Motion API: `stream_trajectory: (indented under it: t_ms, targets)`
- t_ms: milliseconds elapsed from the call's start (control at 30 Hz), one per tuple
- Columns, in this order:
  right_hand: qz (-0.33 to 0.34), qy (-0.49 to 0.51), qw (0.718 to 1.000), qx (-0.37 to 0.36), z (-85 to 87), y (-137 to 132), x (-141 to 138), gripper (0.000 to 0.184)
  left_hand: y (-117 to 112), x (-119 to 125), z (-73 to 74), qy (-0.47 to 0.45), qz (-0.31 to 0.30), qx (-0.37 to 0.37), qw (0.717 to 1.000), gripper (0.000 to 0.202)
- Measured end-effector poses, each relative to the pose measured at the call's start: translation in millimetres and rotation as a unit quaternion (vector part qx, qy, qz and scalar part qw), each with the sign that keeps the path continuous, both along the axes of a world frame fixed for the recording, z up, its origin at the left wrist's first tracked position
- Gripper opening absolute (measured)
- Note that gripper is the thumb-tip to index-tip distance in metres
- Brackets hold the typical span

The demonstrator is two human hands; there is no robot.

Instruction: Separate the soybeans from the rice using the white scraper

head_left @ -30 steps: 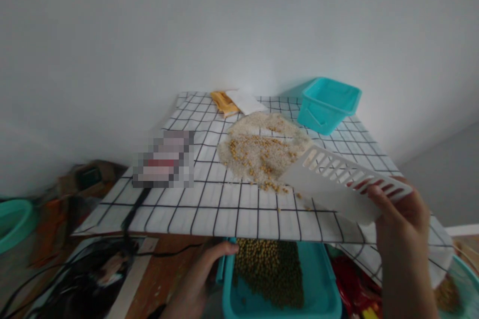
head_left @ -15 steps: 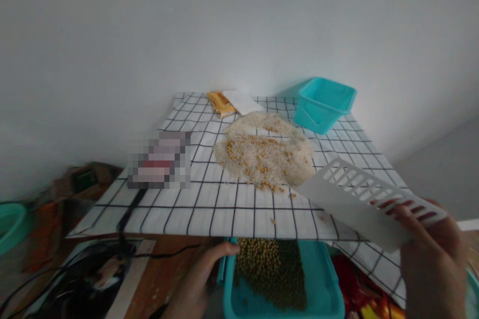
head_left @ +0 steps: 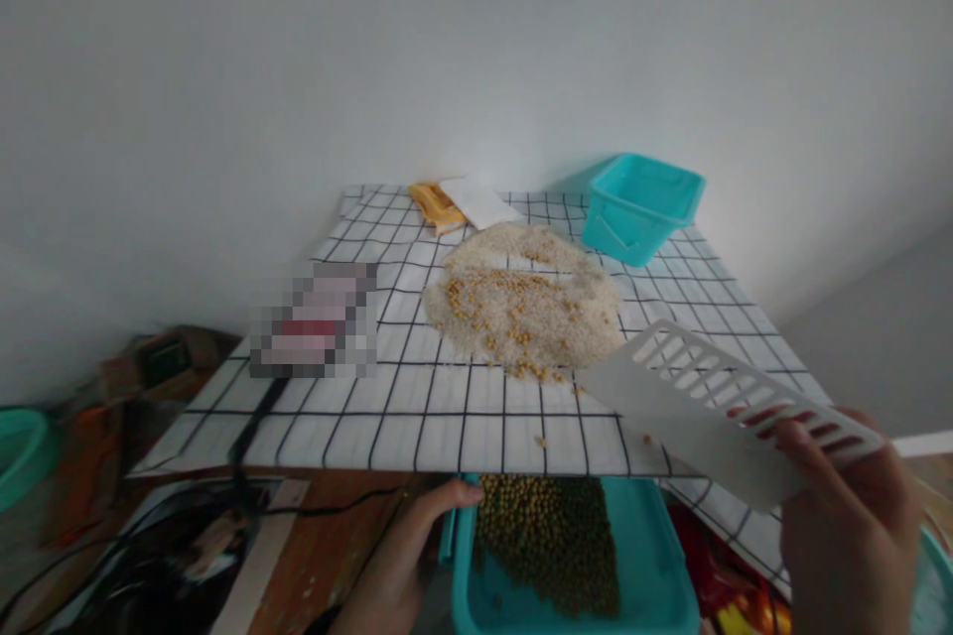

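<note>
The right hand (head_left: 856,506) is gripping the white slotted board (head_left: 692,427) at its near right end, the thumb pressing beside the slots. The board is tilting over the right front of the counter (head_left: 439,432), its far left corner pointing toward the rice (head_left: 581,342); contact with the cloth (head_left: 342,427) cannot be confirmed. The left hand (head_left: 413,541) is closing on the left rim of the turquoise bin (head_left: 649,556), the thumb lying over the edge; its other fingers are not showing clearly.

The bin is sitting below the counter's front edge and is containing yellow and dark green beans (head_left: 551,541). The rice is spreading across the middle of the counter, with yellow beans lying on it and along its near edge. A turquoise bucket (head_left: 632,228) is standing behind it to the right. A yellow packet (head_left: 436,208) and a white sheet (head_left: 480,203) are lying at the back.
</note>
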State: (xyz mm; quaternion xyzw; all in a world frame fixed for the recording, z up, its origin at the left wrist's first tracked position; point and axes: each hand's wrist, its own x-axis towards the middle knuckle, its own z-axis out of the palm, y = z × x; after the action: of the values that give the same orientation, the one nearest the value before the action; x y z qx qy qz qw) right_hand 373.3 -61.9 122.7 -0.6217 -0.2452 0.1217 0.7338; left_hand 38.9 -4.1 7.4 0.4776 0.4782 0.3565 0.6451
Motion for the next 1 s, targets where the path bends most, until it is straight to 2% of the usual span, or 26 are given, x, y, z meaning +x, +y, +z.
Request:
stream_trajectory:
  t_ms: [67,167,300,400,500,567,633,733,800,933,1000]
  targets:
    - [-0.024,0.008,1.000,0.015,2.4,-2.7,1.2,0.028,0.3,4.2,5.1,-0.015,0.014,-0.067,0.998,0.019]
    - [-0.049,0.029,0.998,-0.008,3.0,-10.5,10.8,0.034,0.8,11.1,12.9,-0.038,0.033,-0.145,0.988,0.022]
    - [-0.022,0.034,0.998,-0.043,-0.4,-21.8,23.9,0.043,1.5,16.9,17.8,-0.041,0.051,-0.147,0.987,0.022]
    - [-0.005,-0.002,0.999,-0.035,0.3,-21.6,18.4,0.037,-0.3,17.8,15.3,-0.035,0.061,-0.153,0.986,0.021]
    - [-0.025,-0.016,0.999,-0.032,2.8,-15.0,5.3,0.033,-4.4,14.0,6.2,-0.026,0.084,-0.108,0.990,0.019]
    - [-0.040,0.006,0.999,-0.036,2.6,-11.0,-0.7,0.035,-6.2,8.6,-0.9,-0.005,0.065,-0.024,0.998,0.018]
    - [-0.047,0.028,0.998,-0.044,0.9,-8.9,-3.2,0.038,-6.5,3.3,-4.3,0.005,0.056,-0.014,0.998,0.017]
    - [-0.051,0.034,0.997,-0.047,-0.3,-8.5,-3.6,0.037,-6.1,1.5,1.4,0.006,0.037,-0.032,0.999,0.013]
    - [-0.044,0.036,0.998,-0.032,2.2,-9.0,-3.6,0.035,-7.3,4.6,9.1,0.002,0.019,-0.015,1.000,0.012]
    - [-0.040,0.034,0.999,-0.005,10.6,-10.8,-4.1,0.034,-10.9,11.8,17.9,0.003,0.012,0.077,0.997,0.032]
    - [-0.042,0.028,0.999,-0.007,12.3,-11.7,-4.2,0.032,-10.3,14.3,21.0,-0.001,0.015,0.056,0.998,0.031]
